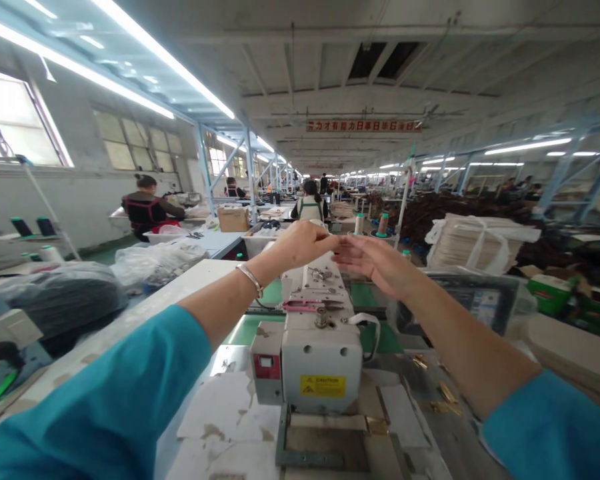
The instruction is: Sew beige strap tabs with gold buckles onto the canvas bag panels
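Note:
My left hand (303,245) and my right hand (375,261) meet at their fingertips above the sewing machine head (321,360). The left fingers are pinched together, with a bangle (251,280) round that wrist. My right fingers reach leftward and look drawn together at the tips. Whatever lies between the fingertips is too small to make out. Below the hands, pink-handled thread snips (305,305) rest on top of the machine. Behind the right hand stand thread cones (359,224).
Pale pattern pieces (233,410) and a metal clamp frame (325,460) lie at the machine's front. Brass-coloured parts (447,393) sit at right, near a plastic-wrapped screen (485,303). A bundled stack (480,243) stands beyond. Co-workers (150,207) sit at other stations ahead.

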A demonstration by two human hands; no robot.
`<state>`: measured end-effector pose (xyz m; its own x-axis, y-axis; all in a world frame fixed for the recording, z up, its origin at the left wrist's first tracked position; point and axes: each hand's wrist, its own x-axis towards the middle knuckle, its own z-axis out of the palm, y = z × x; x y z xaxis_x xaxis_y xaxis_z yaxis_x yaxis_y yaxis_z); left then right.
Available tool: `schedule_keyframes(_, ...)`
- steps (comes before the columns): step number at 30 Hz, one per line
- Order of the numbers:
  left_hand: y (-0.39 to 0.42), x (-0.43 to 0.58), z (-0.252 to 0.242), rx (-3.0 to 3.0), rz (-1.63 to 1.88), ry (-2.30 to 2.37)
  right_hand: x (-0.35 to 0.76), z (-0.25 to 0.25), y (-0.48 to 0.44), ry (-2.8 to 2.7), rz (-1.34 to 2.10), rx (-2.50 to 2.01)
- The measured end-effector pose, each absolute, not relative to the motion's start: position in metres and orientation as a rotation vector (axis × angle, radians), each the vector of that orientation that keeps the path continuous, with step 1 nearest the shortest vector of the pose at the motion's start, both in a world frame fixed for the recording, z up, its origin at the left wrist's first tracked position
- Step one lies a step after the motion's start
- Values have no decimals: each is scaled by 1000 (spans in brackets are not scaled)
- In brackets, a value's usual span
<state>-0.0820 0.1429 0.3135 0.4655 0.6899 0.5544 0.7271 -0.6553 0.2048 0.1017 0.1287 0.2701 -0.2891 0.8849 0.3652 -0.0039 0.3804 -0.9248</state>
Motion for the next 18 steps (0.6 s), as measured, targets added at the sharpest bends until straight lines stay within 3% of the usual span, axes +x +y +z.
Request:
schedule_keyframes(2, 136, -72, 314, -2553, -795, -1232, 94, 279, 117, -1428, 1329, -699)
schedule_keyframes(6, 124, -57, 314, -2393, -485, -1254, 81, 279, 102, -1231, 1387, -660)
schedule_keyframes(10, 120, -55, 315, -2454, -621, -1076, 87, 269, 96, -1273, 1381, -700)
schedule_keyframes(15, 133, -59, 318, -3213, -541, -845, 111, 260, 94, -1375, 1393, -888)
schedule_keyframes(18, 151, -60, 315, -3090, -512, -888, 126, 247, 101, -1415, 1380, -968)
